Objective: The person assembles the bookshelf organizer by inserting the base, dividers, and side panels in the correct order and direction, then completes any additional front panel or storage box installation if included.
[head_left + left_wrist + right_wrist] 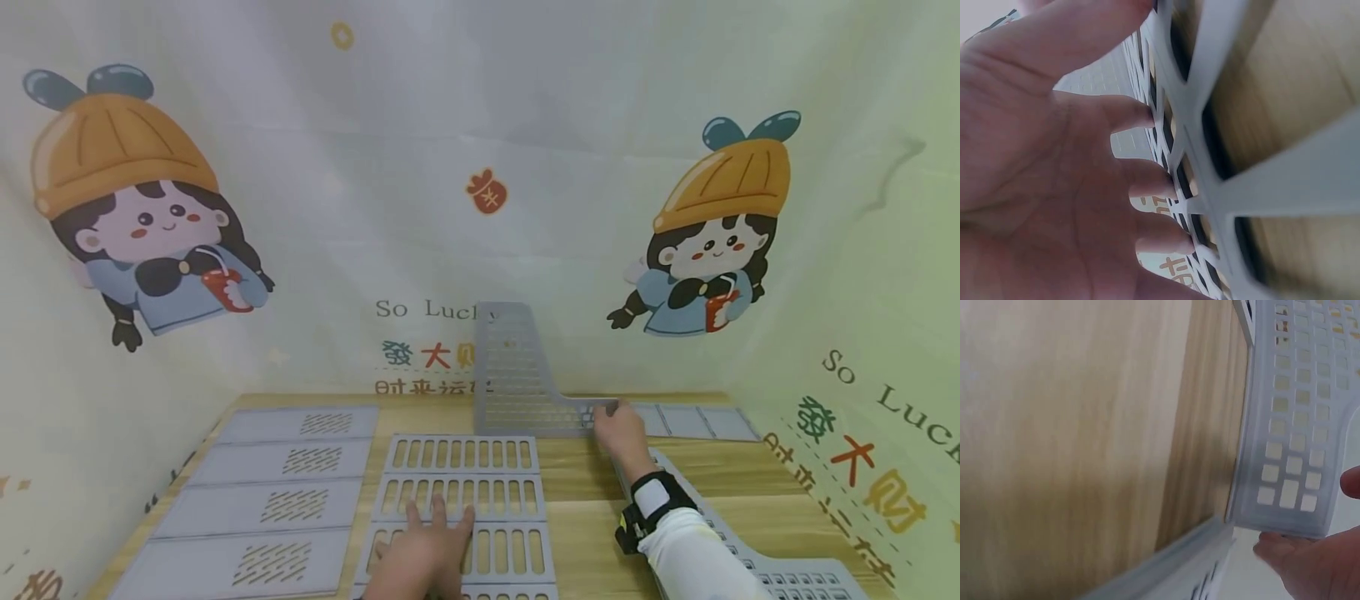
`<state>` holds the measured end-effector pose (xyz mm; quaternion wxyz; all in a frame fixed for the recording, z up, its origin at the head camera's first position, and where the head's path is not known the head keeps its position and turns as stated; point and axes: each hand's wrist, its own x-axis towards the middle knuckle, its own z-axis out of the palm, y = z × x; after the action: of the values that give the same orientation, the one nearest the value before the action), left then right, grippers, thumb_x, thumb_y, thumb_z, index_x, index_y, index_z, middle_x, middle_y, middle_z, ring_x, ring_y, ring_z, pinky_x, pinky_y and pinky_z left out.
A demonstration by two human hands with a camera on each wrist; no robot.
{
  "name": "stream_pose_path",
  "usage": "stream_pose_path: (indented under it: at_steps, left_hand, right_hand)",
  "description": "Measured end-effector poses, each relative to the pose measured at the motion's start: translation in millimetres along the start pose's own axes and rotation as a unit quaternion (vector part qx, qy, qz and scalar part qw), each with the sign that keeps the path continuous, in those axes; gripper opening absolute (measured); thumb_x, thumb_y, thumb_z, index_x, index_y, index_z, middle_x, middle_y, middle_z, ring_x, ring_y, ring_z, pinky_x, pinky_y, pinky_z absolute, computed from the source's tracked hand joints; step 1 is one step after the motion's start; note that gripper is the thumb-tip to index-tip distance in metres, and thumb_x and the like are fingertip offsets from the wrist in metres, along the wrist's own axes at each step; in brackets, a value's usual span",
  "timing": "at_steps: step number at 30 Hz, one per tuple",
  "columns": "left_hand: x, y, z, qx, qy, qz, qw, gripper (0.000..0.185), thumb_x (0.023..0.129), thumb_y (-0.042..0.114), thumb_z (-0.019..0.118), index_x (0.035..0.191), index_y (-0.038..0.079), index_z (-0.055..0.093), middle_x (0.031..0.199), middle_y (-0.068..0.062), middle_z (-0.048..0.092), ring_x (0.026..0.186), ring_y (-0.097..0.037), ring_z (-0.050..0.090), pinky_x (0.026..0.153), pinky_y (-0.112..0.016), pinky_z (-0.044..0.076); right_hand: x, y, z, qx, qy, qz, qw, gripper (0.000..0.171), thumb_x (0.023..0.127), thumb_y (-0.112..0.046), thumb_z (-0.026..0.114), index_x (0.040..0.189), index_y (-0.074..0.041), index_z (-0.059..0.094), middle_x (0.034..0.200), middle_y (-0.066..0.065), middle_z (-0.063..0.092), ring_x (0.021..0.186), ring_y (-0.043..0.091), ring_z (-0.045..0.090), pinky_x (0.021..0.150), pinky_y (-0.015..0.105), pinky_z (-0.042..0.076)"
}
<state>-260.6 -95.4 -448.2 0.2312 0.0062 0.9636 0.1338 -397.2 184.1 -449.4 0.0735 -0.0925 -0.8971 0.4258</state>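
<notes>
Head view: we pressed our left hand [423,550], fingers spread flat, on the grey slotted plastic panel [461,492] lying mid-table on the wooden tabletop [577,483]. Our right hand [618,427] pinched the lower corner of the grey L-shaped perforated plastic panel [517,379], which stood upright at the table's far edge against the cartoon-printed backdrop cloth [480,167]. Four grey vented panels [277,492] lay to the left.

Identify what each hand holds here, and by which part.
The right hand pinches the upright L-shaped grid panel at its low end; the left hand rests flat on the slotted panel.
</notes>
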Motion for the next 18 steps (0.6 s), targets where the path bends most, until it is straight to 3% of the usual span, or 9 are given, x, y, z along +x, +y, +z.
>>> stream_pose_path:
  at_steps: [5,8,11,13,18]
  left_hand:
    - [-1.4,0.5,0.6,0.0,-0.002,-0.005,1.0,0.109,0.07,0.035,0.1,0.163,0.028,0.043,0.178,-0.018,0.02,0.161,-0.058,0.014,0.11,-0.094,0.02]
    - [-1.5,1.6,1.1,0.002,0.003,-0.005,1.0,0.111,0.068,0.034,0.101,0.163,0.028,0.043,0.178,-0.019,0.02,0.162,-0.058,0.012,0.11,-0.094,0.019]
    - [-0.9,2.5,1.5,0.004,0.004,-0.003,1.0,0.111,0.068,0.034,0.1,0.163,0.028,0.043,0.178,-0.019,0.02,0.162,-0.058,0.011,0.109,-0.095,0.018]
    - [-0.6,2.8,1.7,0.004,0.003,0.0,1.0,0.11,0.069,0.034,0.1,0.163,0.028,0.043,0.178,-0.019,0.02,0.162,-0.058,0.011,0.109,-0.095,0.018]
    - [-1.2,2.9,1.1,0.009,-0.003,0.001,1.0,0.11,0.07,0.035,0.1,0.164,0.029,0.042,0.178,-0.019,0.019,0.162,-0.057,0.011,0.11,-0.094,0.02]
  right_hand:
    - [-3.1,-5.1,14.2,0.015,-0.007,-0.012,1.0,0.066,0.107,-0.021,0.041,0.157,0.019,0.027,0.161,0.045,0.034,0.151,0.057,0.036,0.123,0.065,0.039]
    - [-5.9,-7.8,21.7,0.016,-0.014,-0.013,1.0,0.067,0.106,-0.02,0.044,0.16,0.016,0.024,0.158,0.045,0.038,0.145,0.055,0.047,0.115,0.062,0.048]
    - [-8.2,-7.9,30.5,0.009,-0.021,-0.016,1.0,0.07,0.104,-0.017,0.047,0.162,0.012,0.02,0.155,0.045,0.042,0.123,0.048,0.061,0.09,0.05,0.057]
    - [-10.3,-9.0,35.9,0.009,-0.027,-0.02,0.999,0.07,0.103,-0.014,0.049,0.163,0.01,0.02,0.153,0.044,0.046,0.105,0.041,0.064,0.072,0.041,0.052]
    - [-15.0,-18.0,47.0,0.013,-0.066,-0.032,0.997,0.071,0.1,-0.009,0.053,0.163,0.005,0.024,0.148,0.042,0.053,0.08,0.027,0.068,0.056,0.028,0.047]
